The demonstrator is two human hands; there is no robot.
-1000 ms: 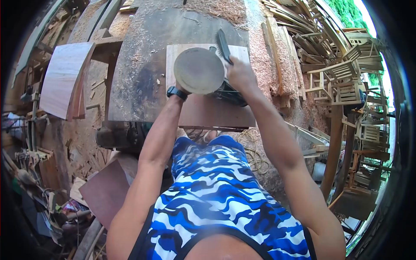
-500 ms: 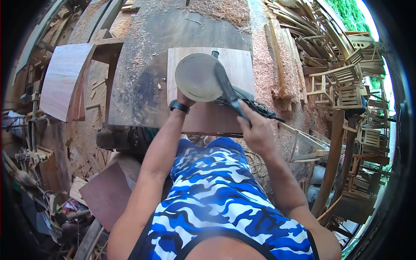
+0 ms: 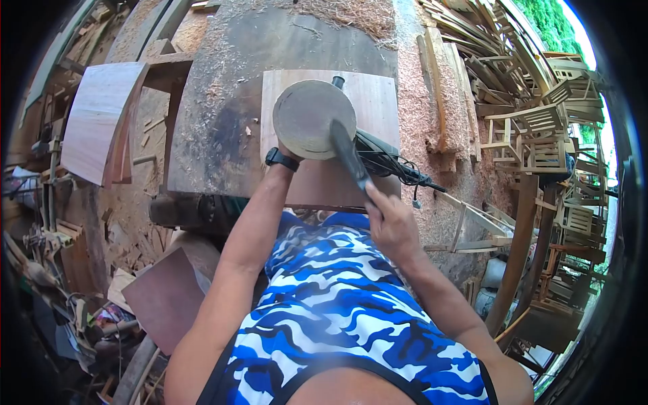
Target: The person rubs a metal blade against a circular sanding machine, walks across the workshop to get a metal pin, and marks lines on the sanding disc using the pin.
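A round sanding disc [image 3: 307,116], pale and worn, faces up over a square wooden board [image 3: 381,94]. It appears to be mounted on a power sander, whose black side handle [image 3: 338,82] pokes out beyond the far rim. My left hand [image 3: 289,154], with a black watch at the wrist, reaches under the disc's near edge; its fingers are hidden. My right hand [image 3: 391,226] is closed around the handle of a long dark brush [image 3: 347,152]. The brush's far end lies over the lower right part of the disc, slightly blurred.
A bundled black cord [image 3: 398,169] lies on the board's right side. Wood shavings [image 3: 351,17] cover the large worktable [image 3: 223,128]. Stacked panels [image 3: 101,121] stand at left. Slatted wooden chairs [image 3: 526,138] and piled timber [image 3: 466,61] fill the right.
The brush has slid down and toward me across the disc, and my right hand has moved slightly left and nearer my body. My left hand and the disc stay nearly in place.
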